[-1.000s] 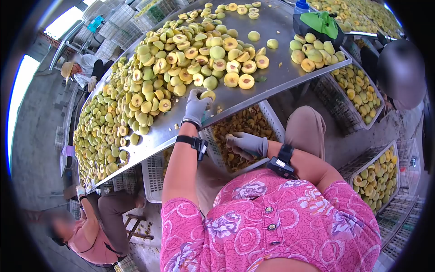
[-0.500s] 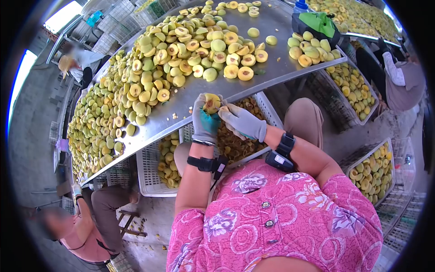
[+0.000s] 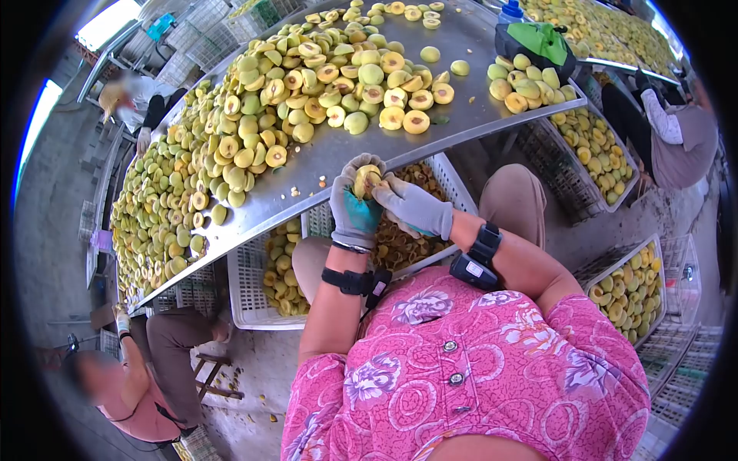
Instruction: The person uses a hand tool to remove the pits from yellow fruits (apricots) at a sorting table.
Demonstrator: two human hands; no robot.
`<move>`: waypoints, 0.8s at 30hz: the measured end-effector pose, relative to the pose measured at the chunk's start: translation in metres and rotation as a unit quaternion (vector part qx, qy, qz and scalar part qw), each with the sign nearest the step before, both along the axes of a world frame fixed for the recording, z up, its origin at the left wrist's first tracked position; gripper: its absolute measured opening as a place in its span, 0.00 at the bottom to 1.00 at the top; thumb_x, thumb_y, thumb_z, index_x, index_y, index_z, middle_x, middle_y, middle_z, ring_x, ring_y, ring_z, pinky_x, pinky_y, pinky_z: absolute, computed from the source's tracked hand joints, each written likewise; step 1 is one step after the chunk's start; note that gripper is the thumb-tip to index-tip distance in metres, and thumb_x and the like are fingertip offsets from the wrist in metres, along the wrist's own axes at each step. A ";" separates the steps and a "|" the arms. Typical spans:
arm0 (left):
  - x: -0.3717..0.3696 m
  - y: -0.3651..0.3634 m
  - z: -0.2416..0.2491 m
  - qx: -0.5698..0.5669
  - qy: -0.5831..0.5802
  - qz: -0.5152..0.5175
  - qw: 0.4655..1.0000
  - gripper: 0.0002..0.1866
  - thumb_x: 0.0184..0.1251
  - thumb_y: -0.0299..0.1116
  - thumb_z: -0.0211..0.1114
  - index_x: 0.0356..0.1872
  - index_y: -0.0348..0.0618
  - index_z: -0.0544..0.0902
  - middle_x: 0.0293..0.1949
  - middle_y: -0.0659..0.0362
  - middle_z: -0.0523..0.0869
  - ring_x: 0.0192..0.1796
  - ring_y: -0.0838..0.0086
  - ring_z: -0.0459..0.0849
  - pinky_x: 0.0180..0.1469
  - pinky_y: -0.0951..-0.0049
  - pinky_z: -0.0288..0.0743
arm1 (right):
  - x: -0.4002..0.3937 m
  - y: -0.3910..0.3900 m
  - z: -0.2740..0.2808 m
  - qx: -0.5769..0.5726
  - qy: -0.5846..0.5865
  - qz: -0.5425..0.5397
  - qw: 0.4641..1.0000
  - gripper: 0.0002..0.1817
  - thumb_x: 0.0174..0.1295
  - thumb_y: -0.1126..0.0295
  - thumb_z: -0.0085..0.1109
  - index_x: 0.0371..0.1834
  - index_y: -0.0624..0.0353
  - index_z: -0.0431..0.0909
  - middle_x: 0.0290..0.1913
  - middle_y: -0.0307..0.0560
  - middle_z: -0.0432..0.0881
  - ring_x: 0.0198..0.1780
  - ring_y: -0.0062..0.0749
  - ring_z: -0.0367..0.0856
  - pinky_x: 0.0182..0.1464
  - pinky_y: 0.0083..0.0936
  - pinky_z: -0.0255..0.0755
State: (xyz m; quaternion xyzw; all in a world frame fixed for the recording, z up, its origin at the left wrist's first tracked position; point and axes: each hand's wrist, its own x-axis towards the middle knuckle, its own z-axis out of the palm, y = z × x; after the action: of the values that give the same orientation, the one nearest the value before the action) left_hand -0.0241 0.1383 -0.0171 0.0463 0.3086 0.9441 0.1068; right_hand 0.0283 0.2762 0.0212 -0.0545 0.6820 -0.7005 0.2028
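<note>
In front of the table edge, my left hand (image 3: 355,206), in a grey glove with a green palm, is closed around a yellow peach-like fruit half (image 3: 369,181) with a brownish hollow. My right hand (image 3: 415,206), also gloved, is closed with its fingertips pinched against the fruit's right side. Whatever those fingertips hold is hidden. Below both hands a white crate (image 3: 453,184) contains brownish scraps. On the metal table (image 3: 315,165) just beyond lies a large heap of yellow-green fruit halves (image 3: 254,127).
A second crate (image 3: 250,296) of fruit stands under the table at left, with further fruit crates (image 3: 615,203) at right. A green-and-black bag (image 3: 538,46) sits on the table. Co-workers sit at lower left (image 3: 131,392), upper left (image 3: 134,100) and right (image 3: 680,142).
My left hand has turned the fruit half, so its hollow faces more sideways. My right fingertips now press closer against it. The upper-left co-worker's arm has reached toward the table.
</note>
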 end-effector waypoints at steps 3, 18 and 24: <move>0.005 -0.003 0.002 0.001 0.013 -0.020 1.000 0.19 0.74 0.41 0.47 0.49 0.34 0.76 0.47 0.50 0.80 0.51 0.60 0.80 0.60 0.56 0.74 | 0.002 0.000 0.002 0.012 -0.023 0.014 1.000 0.21 0.74 0.55 0.46 0.60 0.58 0.64 0.20 0.35 0.69 0.13 0.19 0.66 0.11 0.23 0.59; 0.010 -0.003 0.011 -0.100 -0.028 0.005 0.995 0.25 0.72 0.55 0.55 0.30 0.39 0.78 0.30 0.53 0.81 0.33 0.62 0.83 0.41 0.57 0.81 | 0.005 0.004 -0.001 -0.070 -0.108 0.130 0.983 0.18 0.73 0.48 0.46 0.35 0.52 0.65 0.15 0.34 0.65 0.08 0.19 0.62 0.08 0.20 0.56; 0.019 -0.012 0.017 -0.196 0.008 -0.049 0.979 0.27 0.70 0.58 0.56 0.29 0.39 0.78 0.30 0.53 0.81 0.33 0.62 0.84 0.37 0.64 0.81 | 0.005 0.002 -0.006 -0.070 -0.186 0.174 0.965 0.19 0.71 0.47 0.47 0.38 0.51 0.66 0.18 0.31 0.64 0.10 0.17 0.59 0.11 0.18 0.50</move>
State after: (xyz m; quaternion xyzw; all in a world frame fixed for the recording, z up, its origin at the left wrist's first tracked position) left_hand -0.0052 0.1267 0.0001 0.0470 0.4855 0.8586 0.1575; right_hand 0.0331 0.2785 0.0150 -0.0552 0.5618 -0.6980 0.4406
